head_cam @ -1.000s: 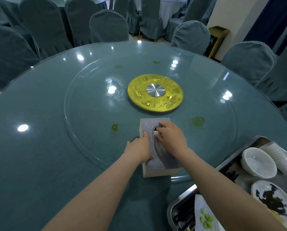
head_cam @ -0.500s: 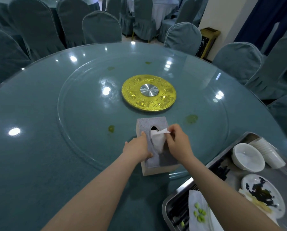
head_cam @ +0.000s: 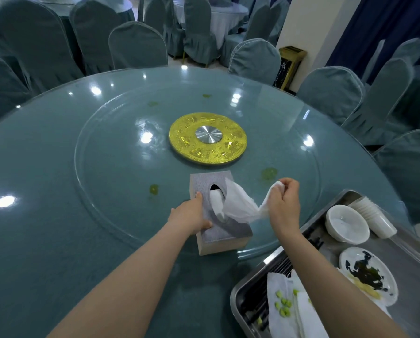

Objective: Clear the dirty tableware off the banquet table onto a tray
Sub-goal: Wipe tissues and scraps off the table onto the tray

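Beside the table's point(head_cam: 57, 215) near edge sat the metal tray point(head_cam: 240, 289) with a dirty plate point(head_cam: 367, 274), a bowl point(head_cam: 345, 225) and maybe chopsticks. Nearby, the left hand point(head_cam: 191, 215) gripped the tissue box point(head_cam: 218, 230) while the right hand point(head_cam: 283, 201) pinched a tissue point(head_cam: 240, 206).

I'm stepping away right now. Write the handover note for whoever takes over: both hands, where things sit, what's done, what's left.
Left hand: holds the grey tissue box steady on the glass turntable.
Right hand: pinches a white tissue, partly drawn out, its tail in the slot.
Tray, near right: white bowl, stacked cups, dirty plate, used tissues with green bits.
Done: no tableware visible on the table.
Left: green spots mark the glass; probably pull the tissue free and wipe them.
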`<control>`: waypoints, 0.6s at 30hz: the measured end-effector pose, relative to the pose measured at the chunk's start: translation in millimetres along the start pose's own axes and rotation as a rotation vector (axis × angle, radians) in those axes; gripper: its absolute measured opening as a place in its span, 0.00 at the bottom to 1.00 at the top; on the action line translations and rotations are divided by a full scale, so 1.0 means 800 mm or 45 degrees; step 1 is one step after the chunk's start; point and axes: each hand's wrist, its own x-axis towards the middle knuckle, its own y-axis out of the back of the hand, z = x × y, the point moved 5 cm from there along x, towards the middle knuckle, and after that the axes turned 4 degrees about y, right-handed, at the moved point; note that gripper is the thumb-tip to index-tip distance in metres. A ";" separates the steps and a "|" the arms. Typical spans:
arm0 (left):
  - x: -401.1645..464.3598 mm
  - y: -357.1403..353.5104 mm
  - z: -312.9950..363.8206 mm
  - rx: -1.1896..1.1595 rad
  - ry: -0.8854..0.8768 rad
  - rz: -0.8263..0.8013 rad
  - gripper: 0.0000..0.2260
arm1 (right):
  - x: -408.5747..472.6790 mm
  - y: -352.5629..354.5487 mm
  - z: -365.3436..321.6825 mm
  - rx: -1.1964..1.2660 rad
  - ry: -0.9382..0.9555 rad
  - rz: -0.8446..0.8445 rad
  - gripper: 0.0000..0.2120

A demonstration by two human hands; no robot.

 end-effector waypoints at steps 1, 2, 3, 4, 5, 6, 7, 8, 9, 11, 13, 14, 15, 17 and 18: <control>0.001 0.001 -0.002 -0.002 -0.002 0.005 0.45 | 0.002 -0.004 0.001 -0.005 -0.028 -0.070 0.06; 0.001 0.002 -0.005 -0.002 -0.005 0.008 0.44 | 0.002 -0.009 0.002 -0.020 -0.044 -0.169 0.11; 0.001 0.003 -0.008 -0.003 -0.008 0.010 0.44 | 0.003 -0.015 0.002 -0.068 -0.034 -0.283 0.18; 0.001 0.005 -0.011 -0.005 -0.010 0.010 0.44 | 0.002 -0.022 0.001 -0.150 0.007 -0.407 0.25; 0.001 0.006 -0.015 -0.011 -0.012 0.010 0.44 | 0.000 -0.029 0.001 -0.263 0.062 -0.537 0.31; 0.002 0.008 -0.019 -0.021 -0.011 0.013 0.44 | -0.004 -0.036 0.001 -0.406 0.119 -0.660 0.34; 0.002 0.010 -0.023 -0.035 -0.010 0.016 0.44 | -0.007 -0.042 0.004 -0.563 0.168 -0.762 0.32; 0.002 0.012 -0.028 -0.049 -0.009 0.018 0.44 | -0.008 -0.046 0.007 -0.708 0.201 -0.823 0.27; 0.001 0.013 -0.032 -0.057 -0.009 0.015 0.44 | -0.007 -0.047 0.011 -0.819 0.212 -0.823 0.19; 0.001 0.017 -0.039 -0.068 -0.005 0.022 0.44 | -0.001 -0.039 0.018 -0.898 0.163 -0.705 0.14; 0.002 0.024 -0.044 -0.099 0.027 0.081 0.42 | 0.007 -0.026 0.025 -0.883 0.087 -0.578 0.15; 0.004 0.029 -0.044 -0.119 0.036 0.133 0.39 | 0.010 -0.021 0.027 -0.880 0.072 -0.541 0.14; 0.006 0.034 -0.042 -0.132 0.023 0.197 0.34 | 0.012 -0.018 0.030 -0.881 0.066 -0.524 0.13; 0.015 0.041 -0.030 -0.094 -0.052 0.310 0.28 | 0.015 -0.013 0.035 -0.846 0.068 -0.502 0.11; 0.022 0.041 -0.022 -0.030 -0.092 0.340 0.26 | 0.017 -0.010 0.038 -0.820 0.062 -0.488 0.10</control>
